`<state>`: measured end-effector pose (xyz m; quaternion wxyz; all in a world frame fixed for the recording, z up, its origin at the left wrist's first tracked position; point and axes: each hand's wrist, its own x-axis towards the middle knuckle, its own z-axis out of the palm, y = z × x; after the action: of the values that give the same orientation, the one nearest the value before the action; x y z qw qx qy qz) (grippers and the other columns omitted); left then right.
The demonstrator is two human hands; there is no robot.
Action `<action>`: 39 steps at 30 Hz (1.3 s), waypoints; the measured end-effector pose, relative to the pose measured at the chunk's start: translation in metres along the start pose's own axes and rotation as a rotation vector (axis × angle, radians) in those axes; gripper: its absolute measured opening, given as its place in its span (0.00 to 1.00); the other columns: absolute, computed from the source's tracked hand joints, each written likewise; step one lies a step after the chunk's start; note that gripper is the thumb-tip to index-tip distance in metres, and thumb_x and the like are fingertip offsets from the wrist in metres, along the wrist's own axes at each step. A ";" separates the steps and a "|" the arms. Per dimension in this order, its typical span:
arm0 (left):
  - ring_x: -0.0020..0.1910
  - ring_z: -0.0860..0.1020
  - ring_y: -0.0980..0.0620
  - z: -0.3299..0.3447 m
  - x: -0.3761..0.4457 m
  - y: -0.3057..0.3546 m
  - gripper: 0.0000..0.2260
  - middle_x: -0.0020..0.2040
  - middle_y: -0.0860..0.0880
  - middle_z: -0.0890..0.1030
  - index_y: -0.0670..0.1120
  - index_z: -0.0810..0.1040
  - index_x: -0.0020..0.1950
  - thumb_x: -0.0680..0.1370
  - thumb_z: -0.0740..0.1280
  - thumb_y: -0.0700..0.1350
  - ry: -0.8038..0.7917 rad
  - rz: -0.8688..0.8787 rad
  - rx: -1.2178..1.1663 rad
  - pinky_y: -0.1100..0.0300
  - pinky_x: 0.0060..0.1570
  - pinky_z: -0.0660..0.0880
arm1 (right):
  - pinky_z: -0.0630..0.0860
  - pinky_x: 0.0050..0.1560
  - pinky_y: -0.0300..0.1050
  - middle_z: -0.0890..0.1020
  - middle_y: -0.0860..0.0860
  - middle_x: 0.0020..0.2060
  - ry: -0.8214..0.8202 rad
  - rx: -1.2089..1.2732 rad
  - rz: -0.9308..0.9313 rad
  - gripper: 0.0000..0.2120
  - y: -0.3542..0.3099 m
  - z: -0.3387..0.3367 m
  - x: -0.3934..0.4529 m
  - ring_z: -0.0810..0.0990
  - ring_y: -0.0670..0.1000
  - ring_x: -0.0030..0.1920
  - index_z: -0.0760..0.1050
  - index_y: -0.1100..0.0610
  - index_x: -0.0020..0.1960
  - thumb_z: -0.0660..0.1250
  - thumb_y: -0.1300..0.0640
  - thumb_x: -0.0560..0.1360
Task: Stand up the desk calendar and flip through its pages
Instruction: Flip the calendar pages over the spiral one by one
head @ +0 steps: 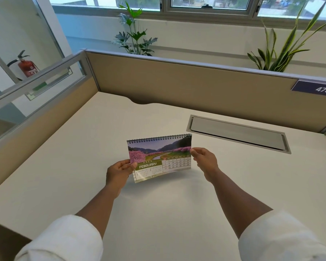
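A spiral-bound desk calendar (159,156) is upright at the middle of the white desk (83,157), its face turned to me and showing the FEBRUARY page with a pink blossom landscape. The black wire binding runs along its top edge. My left hand (119,172) pinches the calendar's lower left edge, thumb on the front. My right hand (204,160) pinches the right edge at mid height. Whether the bottom edge rests on the desk or hangs just above it, I cannot tell.
A grey cable flap (237,134) is set into the desk behind and right of the calendar. Tan partition walls (186,85) close the desk at the back and left. Potted plants (135,34) stand beyond the partition, and a red fire extinguisher (27,67) hangs far left.
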<state>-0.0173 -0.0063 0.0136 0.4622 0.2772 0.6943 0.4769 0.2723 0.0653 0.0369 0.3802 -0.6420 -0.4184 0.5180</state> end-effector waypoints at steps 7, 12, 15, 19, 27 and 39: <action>0.43 0.82 0.57 -0.003 -0.001 0.004 0.13 0.44 0.53 0.84 0.49 0.79 0.54 0.71 0.75 0.45 -0.022 -0.010 0.004 0.69 0.32 0.75 | 0.72 0.39 0.39 0.84 0.50 0.44 -0.058 -0.006 -0.026 0.02 0.004 0.000 -0.002 0.80 0.48 0.45 0.81 0.52 0.46 0.71 0.54 0.76; 0.45 0.81 0.52 -0.002 -0.004 0.009 0.13 0.45 0.50 0.85 0.49 0.80 0.52 0.74 0.69 0.57 0.002 -0.047 0.009 0.62 0.39 0.76 | 0.75 0.47 0.49 0.86 0.51 0.45 -0.119 0.003 -0.020 0.15 0.000 -0.002 -0.006 0.82 0.52 0.49 0.83 0.53 0.45 0.68 0.42 0.75; 0.44 0.81 0.51 -0.001 -0.006 0.013 0.19 0.44 0.52 0.84 0.51 0.80 0.49 0.78 0.58 0.63 0.040 -0.065 0.006 0.60 0.39 0.76 | 0.76 0.54 0.53 0.86 0.54 0.48 -0.175 -0.008 0.008 0.26 -0.003 -0.004 -0.009 0.83 0.56 0.52 0.81 0.55 0.51 0.58 0.34 0.76; 0.46 0.80 0.50 -0.001 -0.007 0.014 0.20 0.48 0.49 0.83 0.50 0.79 0.53 0.81 0.52 0.59 0.040 -0.078 -0.004 0.56 0.44 0.76 | 0.73 0.61 0.58 0.85 0.59 0.51 -0.309 0.056 0.067 0.41 -0.007 -0.006 -0.012 0.82 0.61 0.55 0.81 0.60 0.56 0.46 0.28 0.75; 0.39 0.84 0.48 0.000 -0.008 0.011 0.11 0.40 0.47 0.86 0.48 0.83 0.46 0.78 0.63 0.51 0.052 -0.043 0.046 0.59 0.34 0.77 | 0.81 0.51 0.50 0.85 0.63 0.47 -0.473 0.370 0.155 0.48 -0.025 -0.005 -0.010 0.84 0.64 0.49 0.83 0.60 0.51 0.42 0.22 0.69; 0.45 0.81 0.53 0.000 -0.004 0.004 0.07 0.47 0.51 0.84 0.51 0.80 0.50 0.73 0.73 0.46 0.003 0.017 0.003 0.64 0.40 0.76 | 0.63 0.28 0.41 0.73 0.53 0.28 -0.417 0.610 0.050 0.47 -0.048 0.010 -0.005 0.70 0.51 0.28 0.81 0.58 0.57 0.53 0.19 0.64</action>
<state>-0.0159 -0.0081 0.0186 0.4568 0.2831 0.6933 0.4802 0.2547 0.0786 0.0813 0.4479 -0.3899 -0.2974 0.7476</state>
